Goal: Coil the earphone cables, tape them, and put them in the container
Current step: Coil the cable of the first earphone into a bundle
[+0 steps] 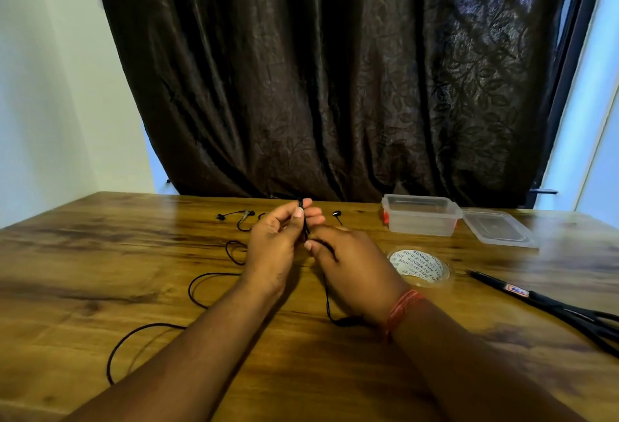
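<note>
A black earphone cable (197, 282) lies in loose loops across the wooden table (100, 254). My left hand (274, 247) pinches a short bundle of the cable upright between thumb and fingers. Just right of it, my right hand (348, 264) pinches the cable below that bundle, and a strand trails down under its palm. Black earbuds (336, 213) lie on the table beyond my hands. A roll of clear tape (420, 267) lies flat to the right of my right hand. The clear plastic container (420, 215) stands open at the back right.
The container's lid (499, 227) lies flat next to it on the right. Black-handled scissors (552, 307) lie near the table's right edge. A dark curtain (335, 70) hangs behind the table's far edge.
</note>
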The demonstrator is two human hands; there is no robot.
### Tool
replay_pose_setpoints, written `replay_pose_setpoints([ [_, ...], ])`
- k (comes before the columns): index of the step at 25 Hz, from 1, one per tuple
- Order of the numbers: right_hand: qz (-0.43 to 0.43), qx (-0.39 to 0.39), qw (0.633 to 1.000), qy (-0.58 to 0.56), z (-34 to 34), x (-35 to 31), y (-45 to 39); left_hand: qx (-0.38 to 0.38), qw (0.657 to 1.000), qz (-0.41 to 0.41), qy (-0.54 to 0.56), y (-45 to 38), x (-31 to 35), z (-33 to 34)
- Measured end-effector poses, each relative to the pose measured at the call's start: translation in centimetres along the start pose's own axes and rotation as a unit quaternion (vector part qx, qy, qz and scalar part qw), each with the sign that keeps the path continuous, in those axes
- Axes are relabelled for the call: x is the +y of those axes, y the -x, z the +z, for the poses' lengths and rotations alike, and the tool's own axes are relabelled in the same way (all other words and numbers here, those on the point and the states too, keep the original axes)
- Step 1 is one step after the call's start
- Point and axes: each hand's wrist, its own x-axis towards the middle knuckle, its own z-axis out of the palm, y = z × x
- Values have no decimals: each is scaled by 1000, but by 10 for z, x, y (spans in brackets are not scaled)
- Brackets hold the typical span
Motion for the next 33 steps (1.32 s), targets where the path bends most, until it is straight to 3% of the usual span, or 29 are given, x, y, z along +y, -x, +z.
replay_pose_setpoints([
  [5,54,101,989,-90,-9,4,-4,-10,995,9,-94,1,-7,-2],
  [8,63,155,981,-99,-18,10,-7,-62,991,-9,-118,4,-8,0],
  [11,67,195,975,-78,-23,19,-9,-132,985,-39,-102,12,-6,5],
  [14,83,200,974,-72,-22,21,-7,-166,984,-55,-19,20,-1,11],
  [16,101,182,975,-80,-18,22,-6,-155,984,-66,53,20,4,13],
  [19,120,85,985,-94,-5,16,-5,-132,979,-74,139,16,6,9],
  [23,110,-38,993,-35,3,8,2,-93,979,-72,164,11,8,4],
  [26,85,-83,993,-23,7,5,6,-46,989,-47,129,6,8,2],
  [28,67,-83,994,0,9,3,7,-17,999,-19,41,5,6,2],
  [31,54,-35,998,21,5,2,7,-8,992,2,-123,8,0,3],
  [33,47,18,999,13,-1,0,6,-22,985,3,-170,7,-3,2],
])
